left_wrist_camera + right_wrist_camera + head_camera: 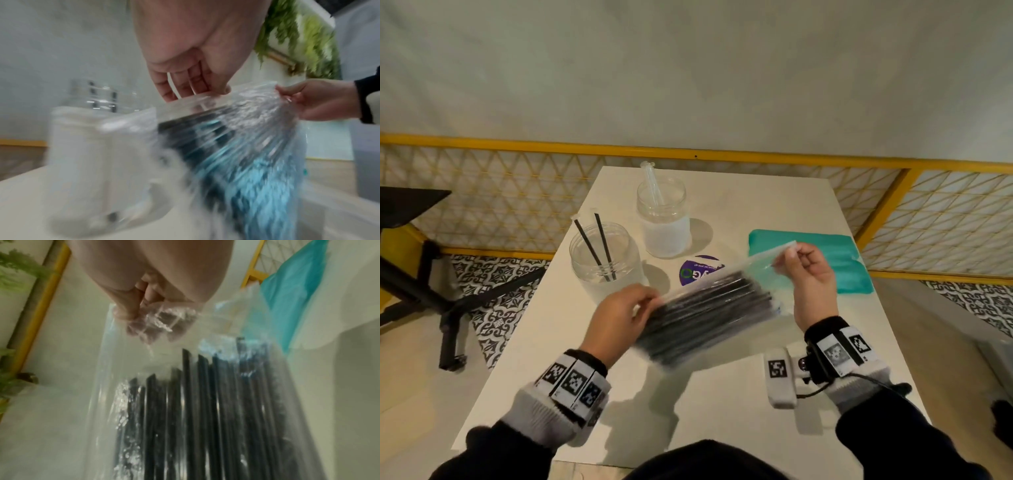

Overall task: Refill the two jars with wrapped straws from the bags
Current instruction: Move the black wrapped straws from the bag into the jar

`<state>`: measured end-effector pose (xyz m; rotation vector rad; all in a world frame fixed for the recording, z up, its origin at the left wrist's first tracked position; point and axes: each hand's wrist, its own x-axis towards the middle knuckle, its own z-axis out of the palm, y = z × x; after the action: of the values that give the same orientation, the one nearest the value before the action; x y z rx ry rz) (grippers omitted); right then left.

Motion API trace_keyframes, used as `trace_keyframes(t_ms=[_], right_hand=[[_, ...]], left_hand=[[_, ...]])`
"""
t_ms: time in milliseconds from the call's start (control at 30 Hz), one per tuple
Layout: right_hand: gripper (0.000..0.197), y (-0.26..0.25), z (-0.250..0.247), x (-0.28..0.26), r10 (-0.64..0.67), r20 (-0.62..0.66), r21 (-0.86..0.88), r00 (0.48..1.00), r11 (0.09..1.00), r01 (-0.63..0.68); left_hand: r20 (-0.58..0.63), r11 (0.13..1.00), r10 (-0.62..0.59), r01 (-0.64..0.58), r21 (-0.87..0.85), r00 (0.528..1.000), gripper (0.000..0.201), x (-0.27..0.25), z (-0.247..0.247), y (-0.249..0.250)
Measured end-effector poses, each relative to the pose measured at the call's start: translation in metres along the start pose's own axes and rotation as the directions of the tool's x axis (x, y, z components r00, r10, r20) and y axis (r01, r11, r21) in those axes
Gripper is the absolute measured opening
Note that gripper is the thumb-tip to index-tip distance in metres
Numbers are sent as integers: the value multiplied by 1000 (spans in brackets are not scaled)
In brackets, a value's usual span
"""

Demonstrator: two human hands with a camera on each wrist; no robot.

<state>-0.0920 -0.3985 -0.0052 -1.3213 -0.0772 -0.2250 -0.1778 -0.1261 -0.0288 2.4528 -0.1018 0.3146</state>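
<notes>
While the clear bag of black straws [709, 308] hangs slantwise above the white table [722, 411], both of the person's hands have hold of it. The left hand [619, 318] grips the bag's lower end, fingers [185, 84] curled over the plastic edge and thumb underneath. The right hand [808, 277] pinches the loose upper end of the bag, the film bunched and crinkled between thumb and fingertips [148, 331]. From the right wrist, the black straws [205, 410] lie side by side inside the film, their ends stopping short of the pinched part.

Just beyond the left hand stands the near jar [602, 253], open-topped, with two black straws [599, 246] leaning in it. Behind it and to the right stands the far jar [664, 219], also open, with a clear wrapped straw [652, 185] poking out of its mouth. The two jars stand apart from each other.

A teal bag [832, 260] lies flat on the table past the right hand, partly seen through the clear film. A round purple sticker [698, 270] shows on the tabletop between the jars and the held bag. A yellow lattice railing [517, 192] runs behind the table.
</notes>
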Motion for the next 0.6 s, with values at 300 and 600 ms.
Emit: trace_keyframes(t_ms=[300, 600], right_hand=[[20, 45, -19, -14, 148, -32, -162, 988, 975, -151], [18, 41, 18, -23, -244, 57, -531, 968, 814, 236]], left_hand=[[-146, 975, -92, 119, 185, 985, 5, -37, -31, -43], [-144, 988, -72, 90, 124, 987, 4, -28, -44, -67]])
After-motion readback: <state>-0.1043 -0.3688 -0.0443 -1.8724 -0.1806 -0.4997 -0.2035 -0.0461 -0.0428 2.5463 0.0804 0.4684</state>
